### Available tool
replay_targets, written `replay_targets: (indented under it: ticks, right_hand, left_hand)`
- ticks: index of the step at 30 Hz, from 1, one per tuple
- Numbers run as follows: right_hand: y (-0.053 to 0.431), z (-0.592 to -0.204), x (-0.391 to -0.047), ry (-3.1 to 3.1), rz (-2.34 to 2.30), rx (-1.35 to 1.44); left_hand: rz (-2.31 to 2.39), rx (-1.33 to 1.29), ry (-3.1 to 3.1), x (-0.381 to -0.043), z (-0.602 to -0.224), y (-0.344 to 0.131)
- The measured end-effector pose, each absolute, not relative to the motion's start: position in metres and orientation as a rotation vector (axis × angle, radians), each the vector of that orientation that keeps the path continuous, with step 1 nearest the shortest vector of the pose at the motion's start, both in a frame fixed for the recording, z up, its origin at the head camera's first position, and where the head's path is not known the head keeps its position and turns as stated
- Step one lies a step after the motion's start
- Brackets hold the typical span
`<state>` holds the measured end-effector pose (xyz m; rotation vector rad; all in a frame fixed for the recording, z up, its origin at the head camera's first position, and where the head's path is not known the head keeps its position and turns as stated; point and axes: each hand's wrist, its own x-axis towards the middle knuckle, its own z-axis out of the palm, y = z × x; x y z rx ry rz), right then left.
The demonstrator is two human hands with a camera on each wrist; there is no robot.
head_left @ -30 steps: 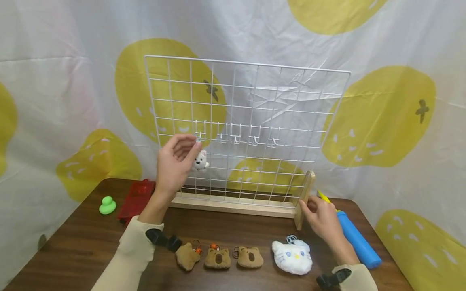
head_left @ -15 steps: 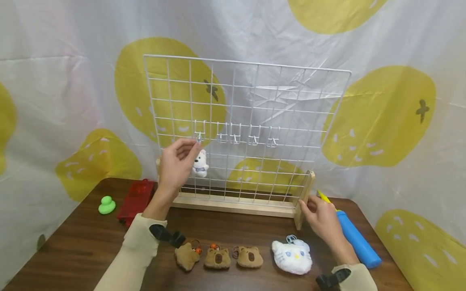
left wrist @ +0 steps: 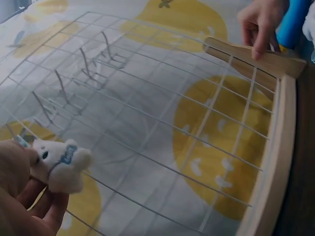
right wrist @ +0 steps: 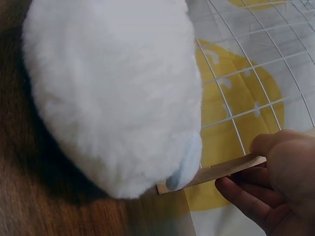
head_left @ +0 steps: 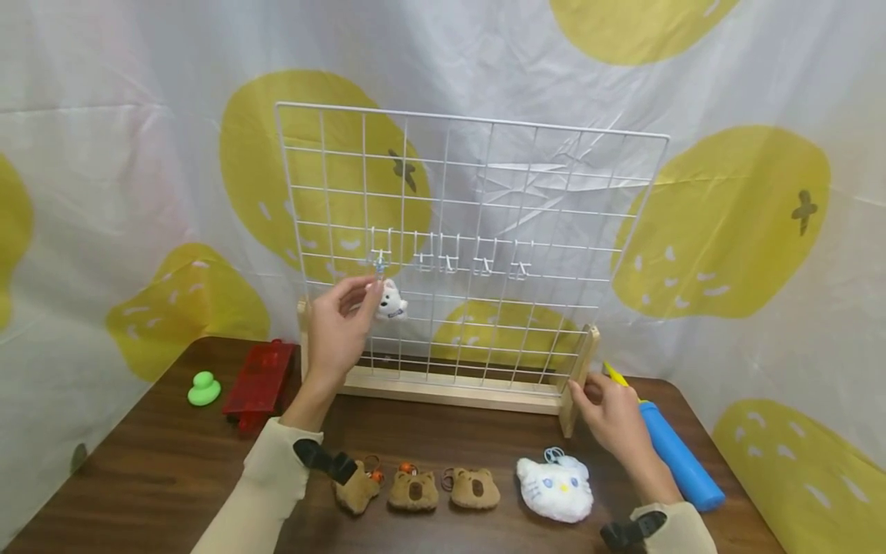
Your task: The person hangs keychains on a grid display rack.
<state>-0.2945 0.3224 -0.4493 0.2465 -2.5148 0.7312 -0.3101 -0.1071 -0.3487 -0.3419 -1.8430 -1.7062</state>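
Observation:
My left hand (head_left: 339, 327) pinches a small white plush dog keychain (head_left: 391, 302) near its top, just below the leftmost white hook (head_left: 380, 252) on the wire grid (head_left: 465, 201). The dog leans to one side and wears a blue-grey collar, seen in the left wrist view on the plush dog keychain (left wrist: 64, 164). A light clip or strap rises from it to the hook; whether it hangs on the hook I cannot tell. My right hand (head_left: 612, 415) holds the wooden side foot (head_left: 580, 377) of the grid's stand between thumb and fingers.
Several brown plush keychains (head_left: 414, 492) and a white cat plush (head_left: 556, 490) lie along the table front. More white hooks (head_left: 483, 265) hang to the right on the grid. A red plastic case (head_left: 259, 382) and green duck (head_left: 204, 389) are left; a blue cylinder (head_left: 681, 458) is right.
My left hand has moved slightly down, and the plush dog has swung to the right and tilted. The right hand has stayed on the wooden foot.

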Motion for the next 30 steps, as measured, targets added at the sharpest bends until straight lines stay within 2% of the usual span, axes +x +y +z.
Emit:
replay_targets:
  ticks: [9, 23, 30]
  right_hand:
    - [0.322, -0.451, -0.296, -2.501, 0.736, 0.270]
    - [0.322, -0.447, -0.294, -2.491, 0.760, 0.263]
    - [0.321, -0.447, -0.294, -2.491, 0.762, 0.267]
  left_hand:
    - [-1.686, -0.326, -2.012, -0.305, -0.392, -0.126]
    - [-1.280, -0.654, -2.625, -0.278, -0.446, -0.150]
    - [-1.054, -0.808, -2.851, -0.260, -0.455, -0.152]
